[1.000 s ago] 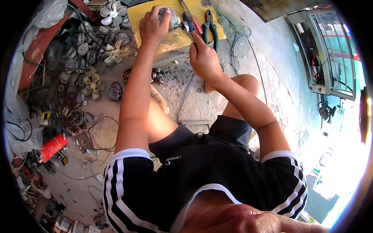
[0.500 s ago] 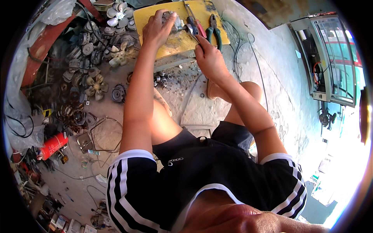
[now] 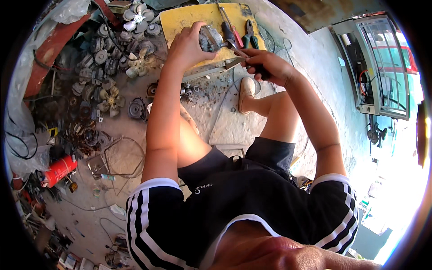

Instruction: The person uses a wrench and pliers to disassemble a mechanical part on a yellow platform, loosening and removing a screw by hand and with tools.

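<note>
Two hands were on the job, both toward the near side of the yellow board [image 3: 180, 21]. Your left hand [image 3: 185, 47] cupped the small motor [image 3: 209, 39] from its left, thumb near side, fingers spread wide round the far side, likely to stop it turning or sliding. Couldn't tell whether the motor rested on the board or hung just above it. Your right hand [image 3: 270, 65] had its fingers wrapped round a dark-handled tool [image 3: 239, 51], metal end at the motor's right end; actual contact too small to confirm. Opposed grips made sense: left braced, right had leverage. Red-handled screwdriver [image 3: 236, 38], a second dark-handled tool [image 3: 228, 32] and pliers [image 3: 249, 37] lay right of the motor, presumably for quick right-hand reach. Fan blades [image 3: 137, 17] and a heap of old motors [image 3: 101, 56] sat left of the board, probably to keep them off the work surface.
</note>
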`<act>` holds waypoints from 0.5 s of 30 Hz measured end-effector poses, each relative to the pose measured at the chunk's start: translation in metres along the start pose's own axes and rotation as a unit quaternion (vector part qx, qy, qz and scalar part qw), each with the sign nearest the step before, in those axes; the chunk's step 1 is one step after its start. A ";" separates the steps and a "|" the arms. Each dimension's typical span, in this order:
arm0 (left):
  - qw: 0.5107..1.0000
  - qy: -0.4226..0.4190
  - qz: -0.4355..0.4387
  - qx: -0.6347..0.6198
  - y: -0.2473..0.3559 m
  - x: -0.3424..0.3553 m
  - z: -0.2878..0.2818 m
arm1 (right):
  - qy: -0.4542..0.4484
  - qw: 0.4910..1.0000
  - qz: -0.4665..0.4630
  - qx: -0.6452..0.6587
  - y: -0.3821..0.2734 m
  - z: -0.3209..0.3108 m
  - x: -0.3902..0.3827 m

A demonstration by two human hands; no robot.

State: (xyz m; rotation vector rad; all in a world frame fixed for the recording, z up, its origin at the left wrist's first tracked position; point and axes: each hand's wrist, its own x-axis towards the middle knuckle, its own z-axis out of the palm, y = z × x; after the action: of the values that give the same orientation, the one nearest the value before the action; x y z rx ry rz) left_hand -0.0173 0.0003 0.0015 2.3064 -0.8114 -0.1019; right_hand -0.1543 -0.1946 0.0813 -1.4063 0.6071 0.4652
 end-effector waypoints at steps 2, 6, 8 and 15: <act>0.999 0.030 0.010 0.018 -0.001 -0.002 0.005 | -0.036 0.998 0.043 0.039 -0.009 -0.006 0.006; 0.998 0.061 0.016 0.009 -0.001 -0.004 0.014 | -0.077 0.984 0.096 0.128 -0.019 -0.012 0.017; 0.999 0.044 0.005 -0.017 0.001 -0.004 0.012 | -0.084 0.976 0.118 0.162 -0.021 -0.009 0.021; 0.997 0.063 0.010 -0.051 -0.004 -0.001 0.015 | -0.004 0.999 0.033 0.030 0.000 0.012 0.029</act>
State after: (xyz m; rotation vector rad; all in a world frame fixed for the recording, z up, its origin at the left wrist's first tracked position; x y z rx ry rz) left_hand -0.0198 -0.0057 -0.0125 2.1845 -0.7476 0.0098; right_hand -0.1310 -0.1846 0.0637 -1.3298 0.6565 0.5014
